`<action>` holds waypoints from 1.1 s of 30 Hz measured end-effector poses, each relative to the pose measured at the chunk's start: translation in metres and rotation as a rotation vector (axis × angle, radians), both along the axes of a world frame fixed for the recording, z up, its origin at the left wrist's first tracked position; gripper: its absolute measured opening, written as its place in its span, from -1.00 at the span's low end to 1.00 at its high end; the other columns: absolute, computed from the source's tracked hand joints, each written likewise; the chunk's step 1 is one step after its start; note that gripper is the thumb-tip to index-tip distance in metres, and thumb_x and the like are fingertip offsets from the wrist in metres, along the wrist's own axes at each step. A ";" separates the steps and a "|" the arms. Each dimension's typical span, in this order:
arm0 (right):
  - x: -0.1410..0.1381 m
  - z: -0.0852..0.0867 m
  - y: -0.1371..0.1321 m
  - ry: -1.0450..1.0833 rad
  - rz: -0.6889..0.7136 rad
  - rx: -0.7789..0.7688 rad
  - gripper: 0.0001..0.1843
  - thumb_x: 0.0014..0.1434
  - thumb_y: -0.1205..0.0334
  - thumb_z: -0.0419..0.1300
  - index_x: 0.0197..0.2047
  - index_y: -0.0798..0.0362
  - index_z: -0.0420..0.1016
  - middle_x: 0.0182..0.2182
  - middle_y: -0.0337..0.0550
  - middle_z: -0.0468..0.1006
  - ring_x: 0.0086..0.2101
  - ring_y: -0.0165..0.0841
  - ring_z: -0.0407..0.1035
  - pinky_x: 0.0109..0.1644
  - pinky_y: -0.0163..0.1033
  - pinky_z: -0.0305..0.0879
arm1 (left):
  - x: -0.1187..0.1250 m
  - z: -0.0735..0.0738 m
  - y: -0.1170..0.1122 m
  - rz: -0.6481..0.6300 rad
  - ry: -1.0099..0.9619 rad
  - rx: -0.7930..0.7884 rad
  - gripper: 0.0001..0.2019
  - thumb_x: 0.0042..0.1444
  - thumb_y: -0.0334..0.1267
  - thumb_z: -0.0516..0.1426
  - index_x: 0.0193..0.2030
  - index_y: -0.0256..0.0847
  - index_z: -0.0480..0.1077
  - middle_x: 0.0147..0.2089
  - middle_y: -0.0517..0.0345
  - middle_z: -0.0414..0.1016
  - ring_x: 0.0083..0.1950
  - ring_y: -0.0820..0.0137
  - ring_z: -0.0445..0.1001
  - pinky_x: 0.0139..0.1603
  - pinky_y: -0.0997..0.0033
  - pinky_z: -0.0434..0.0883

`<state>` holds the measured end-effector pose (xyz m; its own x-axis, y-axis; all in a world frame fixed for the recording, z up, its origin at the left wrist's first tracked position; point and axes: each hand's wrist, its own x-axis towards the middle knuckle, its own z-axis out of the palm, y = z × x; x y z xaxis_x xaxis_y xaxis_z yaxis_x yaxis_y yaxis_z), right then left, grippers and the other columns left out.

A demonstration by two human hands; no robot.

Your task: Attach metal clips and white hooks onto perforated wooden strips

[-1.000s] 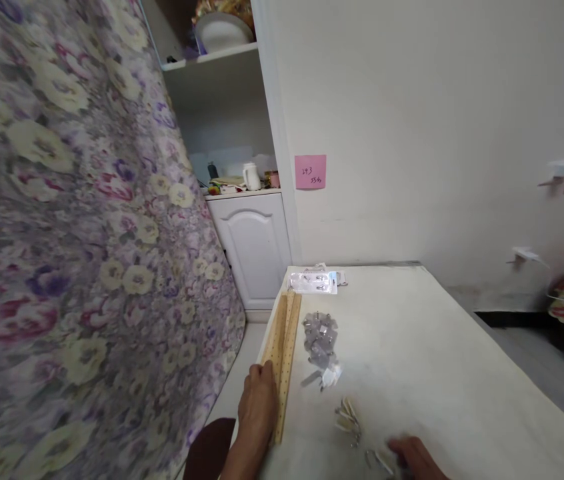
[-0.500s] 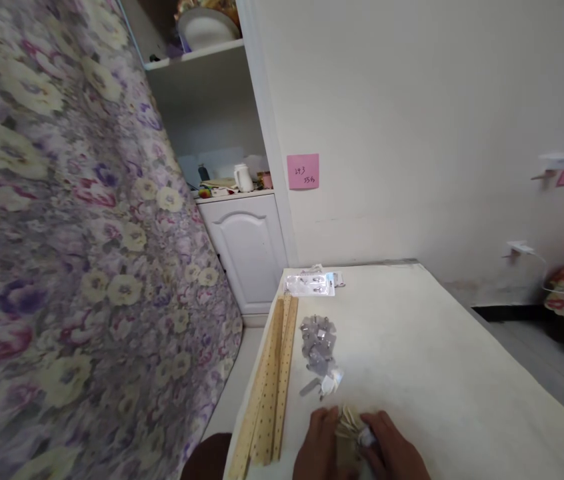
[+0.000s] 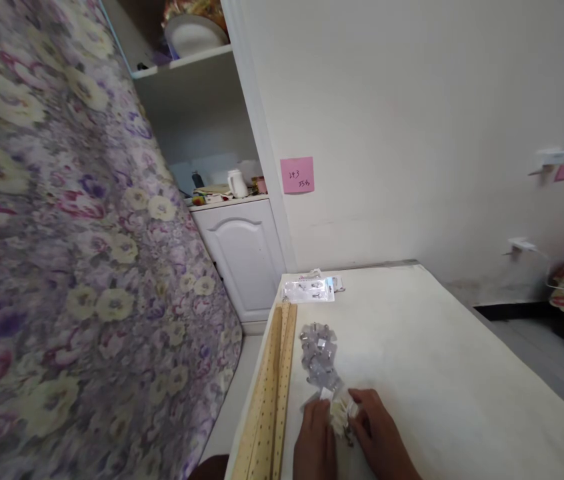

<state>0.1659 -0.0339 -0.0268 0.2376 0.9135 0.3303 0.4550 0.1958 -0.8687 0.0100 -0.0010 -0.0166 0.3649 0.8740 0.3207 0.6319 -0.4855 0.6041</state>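
Note:
My left hand (image 3: 315, 437) and my right hand (image 3: 379, 437) meet at the near edge of the white table (image 3: 437, 373). Together they pinch a small pale clip bundle (image 3: 341, 412) with a bit of metal hanging under it. Just beyond my fingers lies a heap of small clear bags with metal parts (image 3: 318, 350). To the left of my left hand, perforated wooden strips (image 3: 275, 393) run along the table's left edge.
A clear blister pack (image 3: 309, 290) lies at the table's far left corner. A floral curtain (image 3: 62, 267) hangs on the left, a white cupboard (image 3: 242, 253) with shelves behind it. A pink note (image 3: 297, 175) sticks on the wall.
My left hand left the wooden strips and joined my right hand at the small pale bundle, which both hands have lifted and moved toward the heap of bags.

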 end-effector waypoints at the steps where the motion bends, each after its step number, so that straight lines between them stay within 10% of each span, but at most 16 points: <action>1: 0.001 -0.001 0.000 0.002 -0.009 0.006 -0.66 0.13 0.32 0.00 -0.02 0.04 0.35 -0.20 -0.10 0.43 -0.36 -0.36 0.40 -0.19 -0.25 0.41 | -0.004 -0.005 0.000 -0.008 0.019 0.038 -0.66 0.20 -0.32 -0.08 0.08 -0.23 0.30 0.07 -0.06 0.40 0.13 0.31 0.36 0.13 0.27 0.37; 6: 0.007 -0.010 -0.005 0.020 -0.092 0.036 -0.64 0.09 0.28 0.05 -0.01 0.03 0.36 -0.09 -0.06 0.41 -0.39 -0.39 0.41 -0.22 -0.26 0.44 | -0.038 -0.007 0.000 0.016 0.142 0.268 -0.64 0.19 -0.27 -0.02 0.13 -0.19 0.27 0.05 -0.08 0.39 0.12 0.24 0.34 0.10 0.20 0.38; 13: 0.012 -0.021 -0.001 0.072 -0.031 0.002 -0.67 0.08 0.25 0.07 -0.05 0.04 0.39 -0.10 -0.04 0.43 -0.48 -0.42 0.39 -0.32 -0.27 0.44 | -0.066 0.043 0.012 0.454 0.399 0.112 -0.61 0.16 -0.19 -0.01 0.13 -0.20 0.26 0.00 -0.07 0.33 -0.04 0.18 0.35 0.02 0.12 0.31; 33: 0.001 -0.026 0.005 0.224 -0.100 0.028 -0.70 0.01 0.23 0.03 -0.18 0.05 0.44 -0.17 -0.09 0.44 -0.48 -0.43 0.35 -0.31 -0.29 0.36 | -0.038 0.053 0.057 0.417 0.446 -0.008 -0.61 0.15 -0.30 -0.02 0.14 -0.16 0.22 -0.03 0.03 0.35 0.00 0.30 0.36 0.06 0.33 0.26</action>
